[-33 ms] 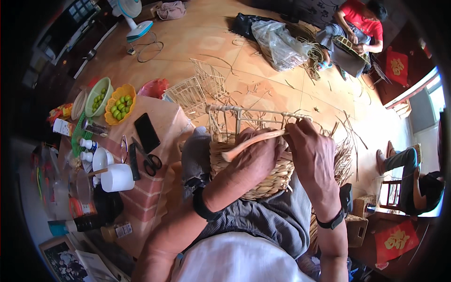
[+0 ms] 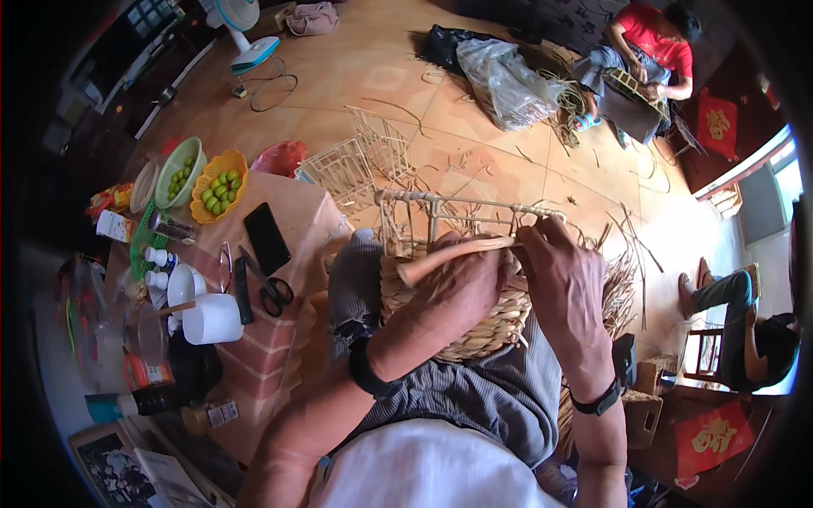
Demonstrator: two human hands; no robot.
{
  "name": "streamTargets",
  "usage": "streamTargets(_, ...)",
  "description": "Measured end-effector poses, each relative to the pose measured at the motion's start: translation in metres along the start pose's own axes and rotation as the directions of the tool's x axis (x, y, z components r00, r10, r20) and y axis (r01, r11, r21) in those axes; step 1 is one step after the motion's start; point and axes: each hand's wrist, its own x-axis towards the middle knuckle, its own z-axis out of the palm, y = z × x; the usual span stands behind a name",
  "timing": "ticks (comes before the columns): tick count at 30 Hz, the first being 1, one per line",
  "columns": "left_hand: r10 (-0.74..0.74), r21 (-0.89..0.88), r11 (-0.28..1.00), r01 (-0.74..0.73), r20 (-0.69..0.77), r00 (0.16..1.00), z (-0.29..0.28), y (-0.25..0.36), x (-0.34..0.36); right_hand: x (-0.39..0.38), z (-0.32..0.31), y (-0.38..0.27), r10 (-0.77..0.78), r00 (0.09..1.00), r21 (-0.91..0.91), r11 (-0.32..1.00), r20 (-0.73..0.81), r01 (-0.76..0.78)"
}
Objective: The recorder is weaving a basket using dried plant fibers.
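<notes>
A half-woven basket [image 2: 495, 328] of pale braided straw rests on my lap. Its bare frame [image 2: 474, 212] of wrapped rods stands up above the weave at the far side. My right hand [image 2: 557, 258] is closed at the frame's right part, pinching the end of a thick straw strand [image 2: 453, 252]. That strand runs leftward over my left hand [image 2: 470, 275], its loose end sticking out beyond the wrist. My left hand lies against the weave with fingers curled towards my right fingertips. What the left fingers grip is hidden.
At the left, a table [image 2: 292, 203] bears scissors [image 2: 275, 294], a phone [image 2: 267, 239], a white cup [image 2: 212, 319] and fruit bowls [image 2: 218, 186]. Bare basket frames [image 2: 339, 173] stand on the floor beyond. A person in red [image 2: 648, 42] sits far right; another person [image 2: 754, 339] sits right.
</notes>
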Motion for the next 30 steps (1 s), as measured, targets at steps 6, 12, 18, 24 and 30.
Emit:
streamTargets(6,-0.165,0.013,0.986,0.166,0.204,0.965,-0.018,0.0,0.008,0.002,0.01,0.005,0.04,0.999,0.0,0.999,0.023,-0.04)
streamTargets(12,-0.201,-0.04,0.976,0.213,0.208,0.957,-0.02,0.002,0.007,-0.03,0.021,0.007,0.278,0.959,0.528,0.824,-0.062,-0.205)
streamTargets(18,-0.217,0.005,0.974,0.225,0.276,0.936,-0.019,0.006,0.008,-0.068,0.029,0.013,0.451,0.891,0.869,0.422,0.046,-0.259)
streamTargets(24,-0.2,-0.042,0.972,0.229,0.354,0.914,-0.03,0.012,0.013,-0.13,0.035,0.041,0.447,0.853,0.955,-0.239,0.269,-0.176)
streamTargets(30,-0.17,-0.043,0.979,0.201,0.382,0.908,-0.037,0.001,0.014,-0.092,0.019,0.036,0.368,0.871,0.845,0.302,0.324,-0.442)
